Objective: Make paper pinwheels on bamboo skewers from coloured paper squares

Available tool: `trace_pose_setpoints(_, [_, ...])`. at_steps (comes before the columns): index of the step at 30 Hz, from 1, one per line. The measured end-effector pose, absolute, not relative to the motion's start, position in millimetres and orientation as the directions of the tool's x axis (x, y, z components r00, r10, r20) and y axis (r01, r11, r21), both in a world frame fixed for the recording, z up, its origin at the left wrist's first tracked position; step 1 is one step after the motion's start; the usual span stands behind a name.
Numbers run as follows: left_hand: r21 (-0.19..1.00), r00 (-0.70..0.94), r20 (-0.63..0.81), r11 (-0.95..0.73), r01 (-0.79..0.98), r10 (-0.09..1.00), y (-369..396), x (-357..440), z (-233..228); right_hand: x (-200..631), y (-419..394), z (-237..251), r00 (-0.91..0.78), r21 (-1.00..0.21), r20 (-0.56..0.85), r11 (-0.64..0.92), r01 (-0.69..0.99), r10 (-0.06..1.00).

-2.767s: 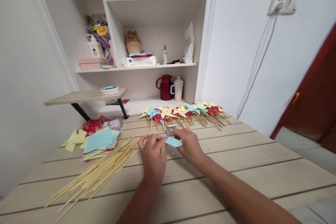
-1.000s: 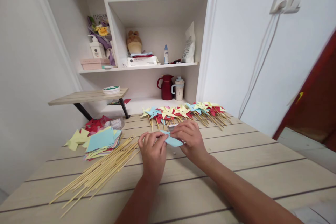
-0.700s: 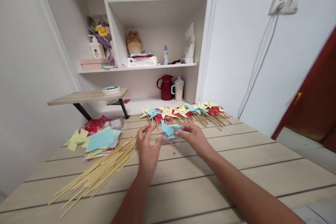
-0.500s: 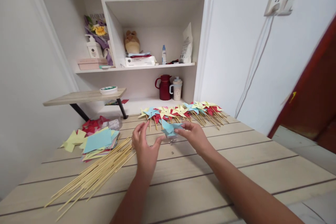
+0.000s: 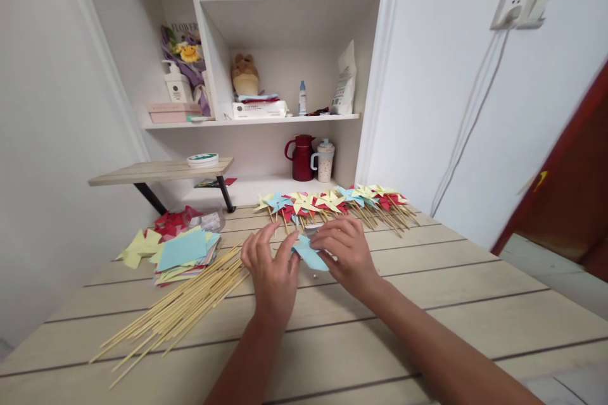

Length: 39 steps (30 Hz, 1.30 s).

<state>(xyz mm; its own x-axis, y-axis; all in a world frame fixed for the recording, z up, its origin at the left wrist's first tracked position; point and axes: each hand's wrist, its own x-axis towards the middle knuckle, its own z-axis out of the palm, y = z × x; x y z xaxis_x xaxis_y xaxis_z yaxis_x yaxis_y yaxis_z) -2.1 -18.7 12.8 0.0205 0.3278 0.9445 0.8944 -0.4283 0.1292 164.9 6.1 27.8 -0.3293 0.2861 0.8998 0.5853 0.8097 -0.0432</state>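
Between my two hands is a light blue paper pinwheel (image 5: 310,253), held just above the table. My left hand (image 5: 274,269) pinches its left edge between thumb and fingers. On the other side, the fingers of my right hand (image 5: 346,254) are closed on its right part. Part of the paper is covered by my fingers. Behind my hands lies a row of finished pinwheels (image 5: 304,203) in yellow, blue and red, on thin sticks. A small pale bead-like piece (image 5: 316,276) rests on the table below the paper.
Loose wooden sticks (image 5: 178,310) lie in a bundle at the left. Beyond them are stacked coloured paper squares (image 5: 183,252), a yellow paper pinwheel (image 5: 140,247) and red paper pieces (image 5: 175,221). A small raised shelf (image 5: 161,171) stands at the back left. A red jug (image 5: 303,159) and a cup (image 5: 325,162) stand behind.
My left hand has closed in on the blue pinwheel and now grips it too. The pinwheel has come lower and nearer to me, tilted differently. The view has shifted slightly.
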Motion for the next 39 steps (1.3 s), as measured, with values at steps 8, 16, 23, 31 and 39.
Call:
trace_pose_setpoints(8, [0.105,0.051,0.964,-0.549,0.829,0.261,-22.1,-2.3,15.9,163.8,4.9,26.1,-0.296,-0.052,0.919,0.823,0.566,0.262])
trace_pose_setpoints(16, [0.063,0.080,0.970,-0.561,0.826,0.227,-22.4,-2.6,15.8,163.7,6.6,24.1,-0.269,-0.099,0.920,0.833,0.545,0.285])
trace_pose_setpoints(23, [0.067,0.084,0.969,-0.572,0.818,0.234,-24.0,1.5,16.3,160.4,1.9,26.3,-0.239,-0.102,0.931,0.825,0.556,0.276])
trace_pose_setpoints(31, [0.151,0.054,0.942,-0.563,0.813,0.331,-21.4,6.3,9.0,163.1,8.0,19.9,-0.288,-0.085,0.912,0.823,0.561,0.291])
trace_pose_setpoints(39, [0.304,0.079,0.821,-0.551,0.777,0.565,-15.7,3.8,-2.7,174.8,25.6,8.6,-0.315,-0.056,0.901,0.800,0.597,0.298])
